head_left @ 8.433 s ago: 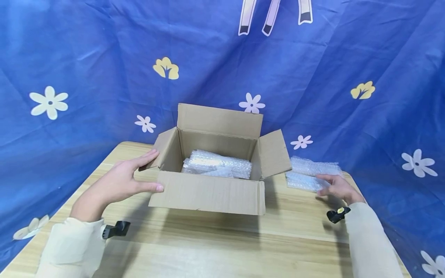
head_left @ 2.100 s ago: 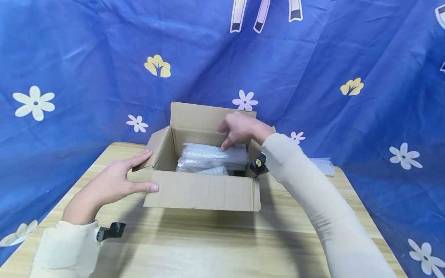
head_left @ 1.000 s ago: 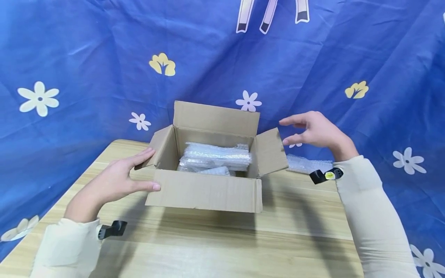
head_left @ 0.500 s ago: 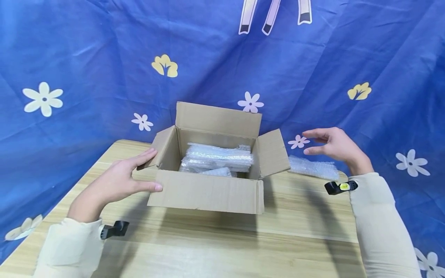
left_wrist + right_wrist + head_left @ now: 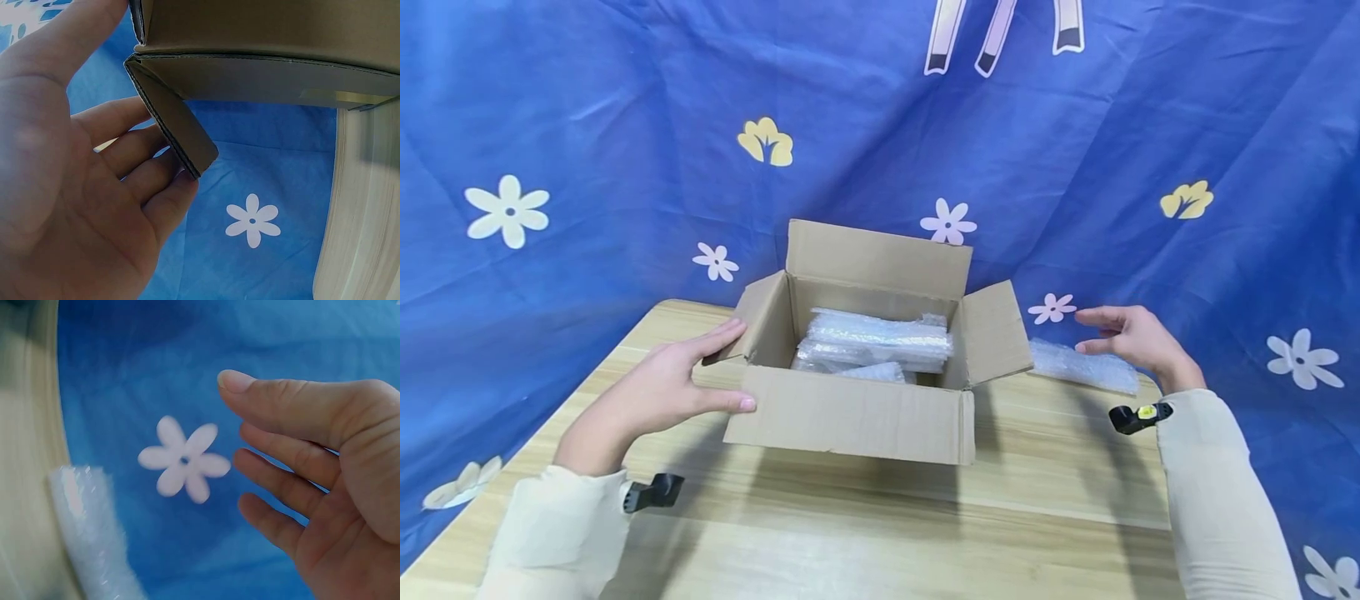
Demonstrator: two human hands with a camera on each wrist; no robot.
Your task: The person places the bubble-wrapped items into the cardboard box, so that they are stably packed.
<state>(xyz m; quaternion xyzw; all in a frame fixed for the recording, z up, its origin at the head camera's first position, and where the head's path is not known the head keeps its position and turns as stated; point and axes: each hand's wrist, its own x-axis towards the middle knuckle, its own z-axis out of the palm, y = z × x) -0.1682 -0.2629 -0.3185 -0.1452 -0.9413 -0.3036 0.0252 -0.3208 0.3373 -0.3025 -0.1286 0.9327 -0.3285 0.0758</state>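
Note:
An open cardboard box (image 5: 850, 414) stands on the table with its flaps folded outward. Inside lie several flat bubble-wrap sleeves (image 5: 880, 337), stacked toward the back. My left hand (image 5: 658, 387) rests at the box's left front corner, thumb touching the front flap and the other fingers along the left flap (image 5: 172, 122). Right of the box, my right hand (image 5: 1142, 342) hovers just above the remaining bubble-wrap on the table (image 5: 1082, 367), thumb apart from the fingers and nothing between them. The right wrist view shows the bubble wrap (image 5: 90, 531) left of the fingertips.
The wooden table (image 5: 865, 525) runs out in front of the box. Behind it hangs a blue cloth (image 5: 850, 100) with flower prints, close to the box's back flap. The right flap (image 5: 996, 333) sticks out toward the bubble wrap on the table.
The right hand laid a bubble-wrap sleeve in the box, withdrew, and has come down to the right over the wrap on the table, where fewer pieces lie. The left hand stayed.

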